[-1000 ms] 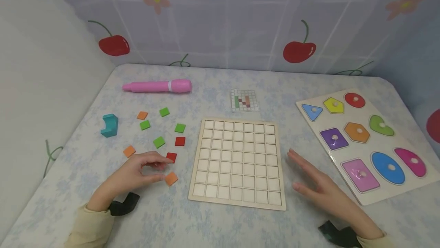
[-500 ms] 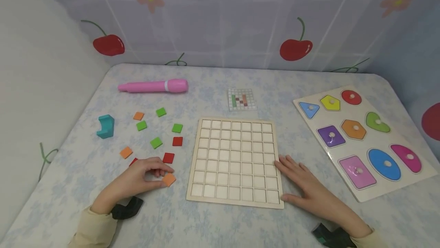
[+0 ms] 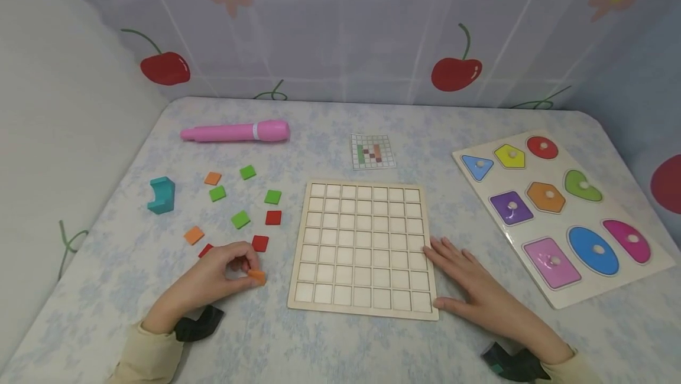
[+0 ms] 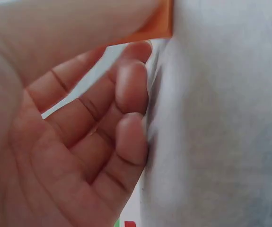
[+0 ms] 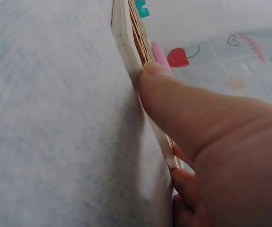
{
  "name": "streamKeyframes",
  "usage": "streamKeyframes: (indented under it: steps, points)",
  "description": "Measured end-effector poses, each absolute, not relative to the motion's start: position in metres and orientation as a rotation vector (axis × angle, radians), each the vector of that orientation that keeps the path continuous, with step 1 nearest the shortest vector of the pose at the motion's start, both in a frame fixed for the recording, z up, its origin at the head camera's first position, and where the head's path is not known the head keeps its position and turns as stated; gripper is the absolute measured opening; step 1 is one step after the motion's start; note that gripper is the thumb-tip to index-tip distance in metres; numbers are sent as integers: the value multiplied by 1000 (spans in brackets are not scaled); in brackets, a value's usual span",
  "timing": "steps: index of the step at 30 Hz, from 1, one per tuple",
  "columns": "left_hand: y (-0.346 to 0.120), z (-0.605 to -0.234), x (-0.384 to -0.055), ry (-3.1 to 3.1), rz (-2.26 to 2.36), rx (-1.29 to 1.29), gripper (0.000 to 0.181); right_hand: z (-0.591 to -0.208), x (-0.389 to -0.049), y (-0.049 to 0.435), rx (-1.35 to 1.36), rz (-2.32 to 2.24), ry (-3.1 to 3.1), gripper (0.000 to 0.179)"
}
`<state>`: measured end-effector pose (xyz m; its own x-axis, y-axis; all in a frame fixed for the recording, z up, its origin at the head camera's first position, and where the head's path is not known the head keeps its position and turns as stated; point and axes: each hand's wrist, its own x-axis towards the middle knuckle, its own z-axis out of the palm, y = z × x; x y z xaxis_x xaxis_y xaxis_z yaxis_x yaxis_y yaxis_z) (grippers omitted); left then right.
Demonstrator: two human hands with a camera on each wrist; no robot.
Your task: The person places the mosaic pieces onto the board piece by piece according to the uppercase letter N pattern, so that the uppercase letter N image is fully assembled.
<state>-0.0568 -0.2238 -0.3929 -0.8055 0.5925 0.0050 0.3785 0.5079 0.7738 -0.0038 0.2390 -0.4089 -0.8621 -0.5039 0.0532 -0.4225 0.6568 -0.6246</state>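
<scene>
My left hand (image 3: pixel 215 275) pinches an orange square tile (image 3: pixel 258 277) between thumb and fingers, and the tile is tilted up on edge. In the left wrist view the tile (image 4: pixel 157 26) shows beside the thumb, while the other fingertips rest against the cloth. Near this hand lie red tiles (image 3: pixel 260 243), green tiles (image 3: pixel 240 219) and another orange tile (image 3: pixel 194 235). Fingers spread, my right hand (image 3: pixel 479 289) touches the right edge of a wooden grid board (image 3: pixel 363 241). Its thumb presses the board's side (image 5: pixel 128 56) in the right wrist view.
Behind the board lies a small printed grid card (image 3: pixel 373 152). A pink pen-like stick (image 3: pixel 234 132) is at the back left, with a teal bracket-shaped block (image 3: pixel 162 195) in front of it. A shape puzzle board with knobs (image 3: pixel 558 218) lies at right.
My left hand has moved down to the orange tile, pinched it and tilted it up. My right hand has moved left onto the board's edge. The view has shifted slightly.
</scene>
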Motion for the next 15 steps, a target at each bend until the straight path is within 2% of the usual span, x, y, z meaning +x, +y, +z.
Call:
streamKeyframes:
  steps: [7,11,15]
  points:
    - [-193,-368,-70,2468,1306,753,10,-408,-4,238,-793,-998,2743,75]
    - [-149,-347,-93,2372,1424,741,7,-408,-4,239,-805,-999,2755,76]
    - [-98,-351,-120,2261,1496,750,8,-408,-3,239,-813,-1005,2754,76]
